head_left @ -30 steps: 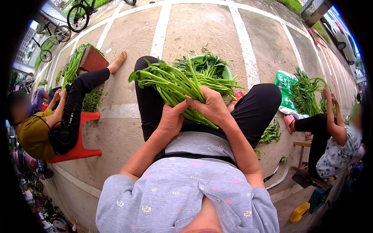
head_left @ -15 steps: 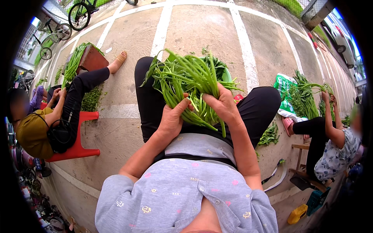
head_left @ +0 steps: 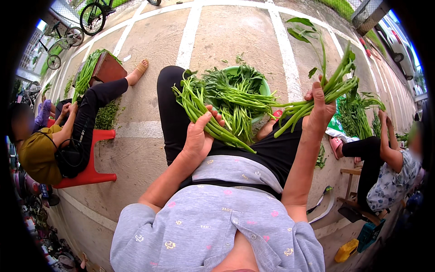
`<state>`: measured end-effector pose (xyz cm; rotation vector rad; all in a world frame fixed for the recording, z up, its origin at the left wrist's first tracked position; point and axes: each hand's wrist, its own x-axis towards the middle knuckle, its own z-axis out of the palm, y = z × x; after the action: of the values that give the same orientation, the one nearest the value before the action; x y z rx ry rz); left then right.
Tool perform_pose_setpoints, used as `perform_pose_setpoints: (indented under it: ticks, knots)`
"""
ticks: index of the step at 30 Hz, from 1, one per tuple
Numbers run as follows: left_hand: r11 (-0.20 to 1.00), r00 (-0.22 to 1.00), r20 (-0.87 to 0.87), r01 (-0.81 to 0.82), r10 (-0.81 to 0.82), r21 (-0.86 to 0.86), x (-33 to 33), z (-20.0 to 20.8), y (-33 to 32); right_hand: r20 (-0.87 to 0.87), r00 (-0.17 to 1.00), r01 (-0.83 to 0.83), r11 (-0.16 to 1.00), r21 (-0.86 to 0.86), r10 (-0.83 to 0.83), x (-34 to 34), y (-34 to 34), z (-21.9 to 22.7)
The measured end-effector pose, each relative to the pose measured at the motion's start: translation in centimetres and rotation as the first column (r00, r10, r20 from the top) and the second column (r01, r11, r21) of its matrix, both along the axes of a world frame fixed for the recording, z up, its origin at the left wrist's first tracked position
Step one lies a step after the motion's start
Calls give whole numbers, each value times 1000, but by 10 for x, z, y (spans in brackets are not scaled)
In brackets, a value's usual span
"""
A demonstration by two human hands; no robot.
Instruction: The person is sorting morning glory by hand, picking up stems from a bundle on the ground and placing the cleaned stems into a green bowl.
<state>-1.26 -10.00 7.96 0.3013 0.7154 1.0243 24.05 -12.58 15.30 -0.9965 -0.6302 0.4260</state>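
Observation:
Above my left thigh, a bunch of long green leafy stems (head_left: 192,104) lies in my left hand (head_left: 200,134), the fingers curled round its lower part. Out to the right, my right hand (head_left: 320,105) is raised and closed on a second bunch of stems (head_left: 337,88); one stem with broad leaves sticks up from it. Between my knees stands a light green basin (head_left: 264,88), heaped with more of the same greens (head_left: 235,90). Some stems hang over its near edge toward my lap.
At the left a person in a mustard top (head_left: 43,154) sits by a red stool (head_left: 97,170) and handles stems. A person in a patterned shirt (head_left: 392,181) sits at the right, holding greens beside a green-and-white sack (head_left: 330,122). Bicycles (head_left: 93,19) stand far left.
My right hand has moved up and to the right, carrying off part of the stems. The left hand keeps its bunch, and the basin's contents now show between them.

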Motion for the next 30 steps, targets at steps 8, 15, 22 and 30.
perform_pose_setpoints:
  ticks: [8,15,22,30]
  knots:
    - [993,995,7,97,-97,65,-1,1,-1,130,765,-530,731,-430,631,-73,4,-28]
    - [988,998,-29,59,-56,144,3,5,-1,194,605,-579,594,-559,772,-106,8,-56]
    - [983,996,-9,88,-88,160,2,3,-2,72,640,-645,586,-490,765,-104,7,-61]
    - [980,996,-11,90,-90,176,2,6,-3,-37,655,-693,580,-428,755,-101,8,-59]
